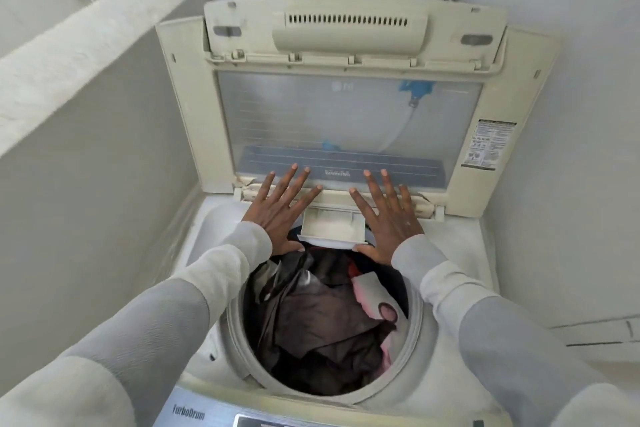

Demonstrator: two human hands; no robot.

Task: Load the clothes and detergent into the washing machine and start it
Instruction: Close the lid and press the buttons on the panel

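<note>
Both hands are spread flat with the fingers straight and fanned, holding nothing. The left hand (281, 210) reaches forward over the back edge of the tub opening, its fingertips lying against the bottom strip of the raised lid (349, 121). The right hand (388, 218) mirrors it on the other side, fingers pointing up toward the same strip. The two hands are apart, and between them sits the detergent drawer (330, 229), pulled out from the rear rim so that it juts over the drum. The right thumb touches the drawer's front right corner; the left thumb lies just beside its left corner, though contact there cannot be told. Inside the drawer there is a pale, whitish layer, seemingly powder, but it is too faint to be sure.

Both arms wear light grey sleeves (166, 319) that run down to the lower corners of the view.

Below the drawer the round drum (239, 333) of the washing machine (460, 371) stands open and holds the clothes (322, 319): mostly dark brown and black fabric heaped loosely, with a pink and white piece (375, 295) on the right side and a bit of red near the back.

The lid stands upright and folded at a hinge, its clear panel facing the person, with a warning sticker (486, 144) on its right frame. At the near edge a silver control panel (207, 412) reads "TurboDrum". White walls (571, 62) surround the machine.
</note>
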